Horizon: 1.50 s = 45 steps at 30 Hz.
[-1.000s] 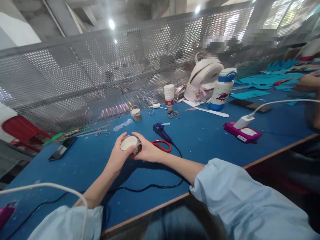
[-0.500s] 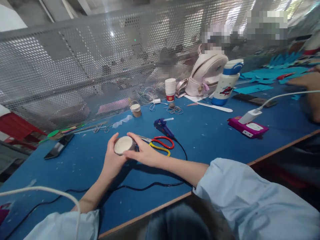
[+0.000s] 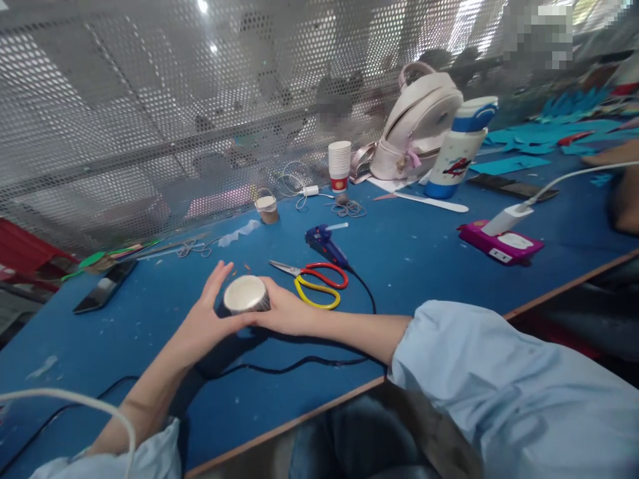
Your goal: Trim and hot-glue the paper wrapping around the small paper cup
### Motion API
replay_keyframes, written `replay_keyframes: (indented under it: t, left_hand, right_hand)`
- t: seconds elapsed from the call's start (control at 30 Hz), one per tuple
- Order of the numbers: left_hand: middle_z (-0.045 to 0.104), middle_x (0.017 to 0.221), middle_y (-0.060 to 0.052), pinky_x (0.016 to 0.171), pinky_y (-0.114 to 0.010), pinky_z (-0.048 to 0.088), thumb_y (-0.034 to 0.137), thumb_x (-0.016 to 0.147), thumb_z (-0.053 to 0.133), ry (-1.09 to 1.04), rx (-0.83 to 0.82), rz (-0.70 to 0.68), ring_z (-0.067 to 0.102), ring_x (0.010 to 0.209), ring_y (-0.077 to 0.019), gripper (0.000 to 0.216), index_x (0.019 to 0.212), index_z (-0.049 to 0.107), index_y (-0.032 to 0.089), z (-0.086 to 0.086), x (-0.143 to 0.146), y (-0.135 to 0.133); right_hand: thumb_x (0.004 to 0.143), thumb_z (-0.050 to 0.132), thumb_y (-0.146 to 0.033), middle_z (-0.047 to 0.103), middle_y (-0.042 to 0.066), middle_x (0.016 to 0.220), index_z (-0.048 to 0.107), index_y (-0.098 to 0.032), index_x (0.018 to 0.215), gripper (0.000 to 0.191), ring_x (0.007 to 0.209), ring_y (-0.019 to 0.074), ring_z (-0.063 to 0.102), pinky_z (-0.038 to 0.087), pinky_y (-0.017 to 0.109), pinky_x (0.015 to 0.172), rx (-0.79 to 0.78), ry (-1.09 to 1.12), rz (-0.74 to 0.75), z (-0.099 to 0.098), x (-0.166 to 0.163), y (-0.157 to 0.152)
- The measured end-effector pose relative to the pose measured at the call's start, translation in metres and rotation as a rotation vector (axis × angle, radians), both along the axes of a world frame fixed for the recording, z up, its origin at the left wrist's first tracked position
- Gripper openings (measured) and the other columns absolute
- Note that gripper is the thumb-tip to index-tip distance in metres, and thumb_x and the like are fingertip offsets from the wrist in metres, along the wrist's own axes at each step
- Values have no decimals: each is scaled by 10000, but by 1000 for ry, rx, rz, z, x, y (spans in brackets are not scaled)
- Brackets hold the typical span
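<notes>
two hands around one small paper cup

two hands (image 3: pixel 207 319) meet at the middle of the blue worktop (image 3: pixel 424 279), with a small paper cup (image 3: pixel 245 295) between them, mouth tilted up towards the camera. the left hand lies with its palm against the cup's side at 9 o'clock, fingers stretched out and not curled. the right hand (image 3: pixel 284 313) wraps the side at 3 o'clock, fingers closed around the wall. whether the cup's base rests on the worktop i cannot tell.

at 2 o'clock from the cup, near the right hand, lie red and yellow scissors (image 3: pixel 314 285), blades shut. beyond them at 1 o'clock rests a blue glue gun (image 3: pixel 325 245); its black cord (image 3: pixel 299 364) runs back under the right forearm. a dark phone (image 3: pixel 104 294) lies well apart at 9 o'clock. a stack of paper cups (image 3: pixel 339 166), a pale backpack (image 3: pixel 419 126) and a bottle (image 3: pixel 462 150) stand far off between 1 and 2 o'clock.

risks, as i judge them: the thin wall could buckle if the right hand squeezes harder, since the left only props it. the forearm could snag the cord and drag the glue gun, and its nozzle may be hot.
</notes>
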State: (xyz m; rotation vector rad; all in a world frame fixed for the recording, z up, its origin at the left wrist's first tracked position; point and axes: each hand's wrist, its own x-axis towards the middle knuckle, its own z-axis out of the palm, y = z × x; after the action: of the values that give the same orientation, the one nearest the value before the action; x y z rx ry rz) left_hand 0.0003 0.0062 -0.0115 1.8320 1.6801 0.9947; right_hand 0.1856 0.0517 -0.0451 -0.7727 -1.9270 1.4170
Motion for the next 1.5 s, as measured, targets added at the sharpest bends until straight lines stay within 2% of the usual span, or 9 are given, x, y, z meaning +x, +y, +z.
replay_keyframes:
  t: [0.13, 0.27, 0.57, 0.73, 0.87, 1.13, 1.3, 1.4, 1.5]
  left_hand:
    - [590, 1382, -101, 1105, -449, 392, 471, 875, 549, 144, 278, 23, 519, 1307, -269, 386, 1141, 672, 219, 5, 34, 9]
    - [750, 954, -44, 950, -394, 495, 317, 917, 490, 411, 373, 43, 667, 964, -219, 252, 880, 723, 228, -3, 56, 16]
    - [676, 787, -55, 876, -397, 506, 235, 898, 501, 738, 541, -35, 629, 794, -215, 199, 786, 660, 193, -7, 53, 21]
    - [689, 800, -75, 895, -439, 520, 232, 906, 466, 699, 643, -36, 647, 811, -237, 211, 827, 653, 174, -13, 54, 24]
    - [728, 916, -115, 892, -437, 532, 248, 889, 500, 663, 741, -6, 669, 880, -255, 185, 924, 654, 152, -21, 51, 24]
    - [742, 949, -112, 885, -438, 530, 262, 866, 581, 695, 826, -21, 683, 889, -263, 182, 960, 674, 138, -19, 46, 14]
    - [729, 977, -94, 882, -379, 530, 304, 894, 553, 634, 730, -143, 666, 926, -245, 207, 966, 697, 174, -11, 37, 9]
    - [720, 1006, -89, 909, -391, 517, 332, 903, 546, 628, 639, -174, 654, 949, -248, 215, 951, 710, 201, -9, 32, 9]
    - [711, 1034, -86, 891, -399, 521, 335, 912, 539, 611, 586, -207, 645, 978, -247, 205, 944, 711, 228, -7, 28, 8]
  right_hand:
    - [769, 721, -319, 611, 116, 1259, 462, -168, 1309, 618, 1139, 284, 600, 504, 413, 925, 150, 22, -15, -4, -5, -1]
    - [762, 648, -141, 617, 109, 1232, 529, -172, 1230, 484, 1136, 260, 594, 488, 385, 949, 329, 15, -28, -3, -6, -4]
    - [725, 665, -170, 657, 122, 1140, 572, -160, 1168, 453, 1078, 289, 621, 476, 408, 935, 395, -325, 72, 34, 40, -4]
    - [788, 506, -122, 531, 192, 1361, 436, -109, 1377, 594, 1295, 298, 485, 357, 465, 1101, 414, -296, -102, 54, 47, -5]
    - [732, 510, -79, 651, 133, 1165, 258, -133, 1489, 800, 992, 234, 651, 518, 351, 849, 195, -233, 56, 36, 35, -14]
    - [733, 531, -91, 695, 96, 1155, 601, -152, 1220, 496, 1026, 193, 673, 517, 294, 883, 167, -244, 97, 30, 91, -16]
    - [790, 544, -175, 713, 14, 757, 705, -173, 858, 175, 709, 159, 653, 489, 260, 700, 341, -492, -334, 54, 145, 14]
    - [804, 590, -216, 714, 71, 946, 673, -151, 981, 206, 873, 192, 640, 473, 297, 817, 355, -531, -537, 53, 153, 46]
    - [793, 671, -343, 692, 113, 1073, 651, -128, 1045, 332, 922, 200, 626, 477, 303, 832, 297, -537, -478, 45, 142, 76]
